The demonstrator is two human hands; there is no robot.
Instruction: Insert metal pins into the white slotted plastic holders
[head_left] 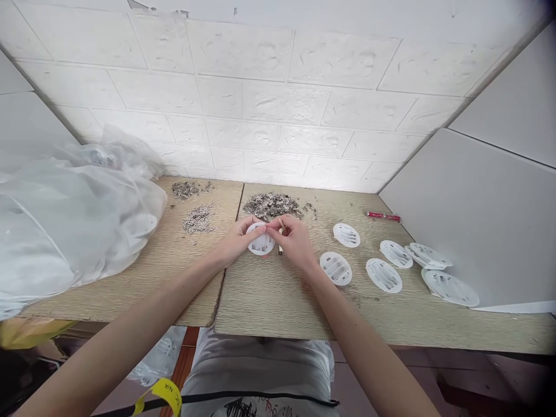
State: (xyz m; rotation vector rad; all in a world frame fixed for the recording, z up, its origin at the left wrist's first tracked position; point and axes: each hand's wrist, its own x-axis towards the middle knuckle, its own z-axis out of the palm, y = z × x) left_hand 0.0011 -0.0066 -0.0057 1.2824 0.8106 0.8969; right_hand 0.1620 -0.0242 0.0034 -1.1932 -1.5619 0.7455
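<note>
My left hand grips a round white plastic disc by its left side, thumb on top. The disc has slots and small metal bits in its face, like the other discs on the table. My right hand is closed, its thumb and forefinger pinched together at the disc's upper right edge. Whatever sits between those fingertips is too small to make out. A narrow dark and light strip shows below the right hand; I cannot tell whether that hand holds it. Just beyond both hands lies a heap of small metal pieces.
Several white discs, such as a near one, lie to the right, some stacked against the grey panel. Two red batteries lie behind them. Small metal parts form piles at left, beside a large plastic bag.
</note>
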